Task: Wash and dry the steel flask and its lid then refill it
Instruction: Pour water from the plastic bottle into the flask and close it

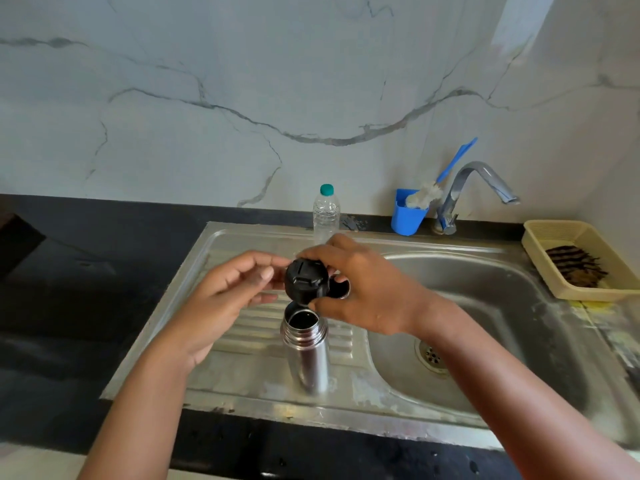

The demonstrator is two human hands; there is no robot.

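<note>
A: The steel flask [306, 351] stands upright on the ribbed drainboard of the steel sink [242, 341], long axis vertical, open mouth facing straight up, threads showing at the neck.

B: And it stands just left of the basin, toward the drainboard's right edge. Nobody is touching it.

A: Right above that mouth, the right hand [360, 289] grips the black stopper lid [306, 280], fingers curled over the top and thumb underneath. The lid is tipped, its top face turned toward the camera.

B: There's also a steel cup cap [341, 288] tucked in that same hand, behind the black lid, open side facing us.

A: The left hand [228, 289] comes in from the left, fingers loosely curled, fingertips right at the lid's side. Whether they actually touch it, I cannot tell.

B: Along the back edge of the sink, a clear plastic bottle [326, 214] with a teal cap stands upright.

A: To its right, a blue holder [407, 216] with a bottle brush [436, 187] leaning out, then the chrome tap [474, 188].

B: At the far right corner of the counter, a beige basket [554, 237] holds a dark striped cloth [575, 270].
</note>
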